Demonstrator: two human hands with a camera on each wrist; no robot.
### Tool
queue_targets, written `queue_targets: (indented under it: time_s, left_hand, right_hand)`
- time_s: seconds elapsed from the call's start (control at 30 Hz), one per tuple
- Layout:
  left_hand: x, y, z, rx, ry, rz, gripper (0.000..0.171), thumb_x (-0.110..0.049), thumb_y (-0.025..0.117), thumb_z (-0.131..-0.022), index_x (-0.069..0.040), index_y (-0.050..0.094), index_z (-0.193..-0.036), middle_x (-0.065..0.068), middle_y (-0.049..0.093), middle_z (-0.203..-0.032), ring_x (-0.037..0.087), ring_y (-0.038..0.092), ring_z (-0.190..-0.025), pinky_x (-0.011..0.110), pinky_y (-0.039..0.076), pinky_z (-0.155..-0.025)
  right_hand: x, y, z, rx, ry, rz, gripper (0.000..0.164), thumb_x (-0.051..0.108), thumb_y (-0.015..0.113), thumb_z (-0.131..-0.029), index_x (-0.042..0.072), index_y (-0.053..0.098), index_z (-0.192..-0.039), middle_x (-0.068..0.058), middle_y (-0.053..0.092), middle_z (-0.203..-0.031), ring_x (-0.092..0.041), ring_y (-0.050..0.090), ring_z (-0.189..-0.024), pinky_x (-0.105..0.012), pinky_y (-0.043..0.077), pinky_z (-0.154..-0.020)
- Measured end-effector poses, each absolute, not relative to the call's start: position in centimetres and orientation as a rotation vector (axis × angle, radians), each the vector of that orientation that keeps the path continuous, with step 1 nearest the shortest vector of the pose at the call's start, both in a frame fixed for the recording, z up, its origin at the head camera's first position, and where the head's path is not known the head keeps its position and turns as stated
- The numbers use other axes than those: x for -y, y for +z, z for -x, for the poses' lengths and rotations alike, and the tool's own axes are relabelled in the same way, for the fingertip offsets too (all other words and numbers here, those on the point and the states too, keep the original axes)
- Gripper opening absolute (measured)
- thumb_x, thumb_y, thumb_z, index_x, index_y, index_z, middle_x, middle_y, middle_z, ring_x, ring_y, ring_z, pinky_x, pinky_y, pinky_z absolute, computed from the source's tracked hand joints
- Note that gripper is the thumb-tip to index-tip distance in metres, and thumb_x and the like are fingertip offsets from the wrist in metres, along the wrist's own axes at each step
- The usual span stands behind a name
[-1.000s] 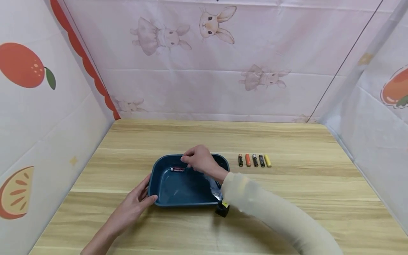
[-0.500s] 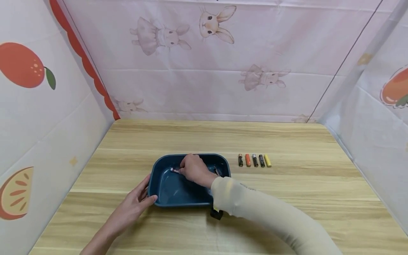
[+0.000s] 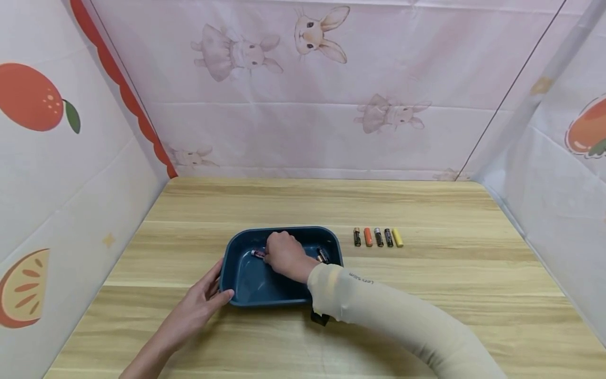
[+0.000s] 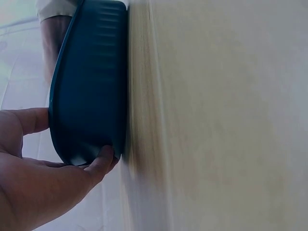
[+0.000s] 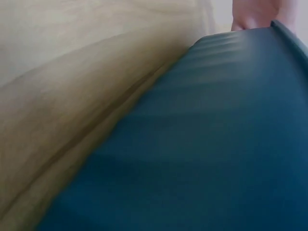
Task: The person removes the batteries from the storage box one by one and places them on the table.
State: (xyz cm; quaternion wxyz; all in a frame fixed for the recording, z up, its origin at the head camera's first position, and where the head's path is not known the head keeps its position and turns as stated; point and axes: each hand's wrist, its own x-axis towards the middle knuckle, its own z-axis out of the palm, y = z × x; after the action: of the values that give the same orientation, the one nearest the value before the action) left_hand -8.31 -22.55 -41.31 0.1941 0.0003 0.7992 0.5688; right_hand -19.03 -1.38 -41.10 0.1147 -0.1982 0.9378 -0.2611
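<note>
The desk (image 3: 454, 284) over there is pale wood-grain; a dark blue tray (image 3: 253, 290) sits on it, with five batteries (image 3: 379, 237) lined up near its right side.

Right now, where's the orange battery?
In the head view, the orange battery lies right of the blue basin, second from the left in a row of five, between two black batteries.

left grip (image 3: 201, 296) holds blue tray (image 3: 251, 287); right grip (image 3: 286, 255) inside, at battery (image 3: 258, 253); five batteries (image 3: 379, 238) outside

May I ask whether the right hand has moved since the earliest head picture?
Yes; against the orange battery, the right hand has shifted left and lower in view.
</note>
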Motion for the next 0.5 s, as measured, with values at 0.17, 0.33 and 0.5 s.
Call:
queue_targets:
  time_s: [0.17,0.33,0.5]
  left_hand:
    - [22.6,-41.3,8.3,-2.231,1.605,0.002,0.083,-0.02,0.06,-0.106,-0.005,0.004,-0.166,0.02,0.007,-0.171,0.039,0.017,-0.155,0.043,0.029,-0.117]
    - [22.6,-41.3,8.3,-2.234,1.595,0.001,0.083,-0.021,0.06,-0.107,-0.005,0.004,-0.166,0.02,0.008,-0.171,0.039,0.018,-0.155,0.043,0.029,-0.117]
    - [22.6,-41.3,8.3,-2.242,1.596,-0.017,0.083,-0.021,0.06,-0.107,-0.005,0.004,-0.166,0.02,0.008,-0.171,0.039,0.018,-0.154,0.043,0.03,-0.117]
  right_hand:
    - [1.1,-40.3,19.0,-2.634,-0.871,0.546,0.048,0.011,0.07,-0.098,0.008,0.057,-0.053,0.004,0.044,-0.045,-0.01,0.044,-0.04,-0.02,0.033,-0.038]
    - [0.5,-38.6,18.6,-2.574,-1.005,0.554,0.035,0.01,0.07,-0.099,0.001,0.071,-0.065,0.004,0.046,-0.048,-0.01,0.043,-0.043,-0.02,0.033,-0.041]
    - [-1.0,-36.6,18.0,-2.558,-1.199,0.58,0.014,0.009,0.071,-0.098,0.002,0.075,-0.086,0.002,0.063,-0.07,-0.014,0.059,-0.052,-0.021,0.049,-0.048]
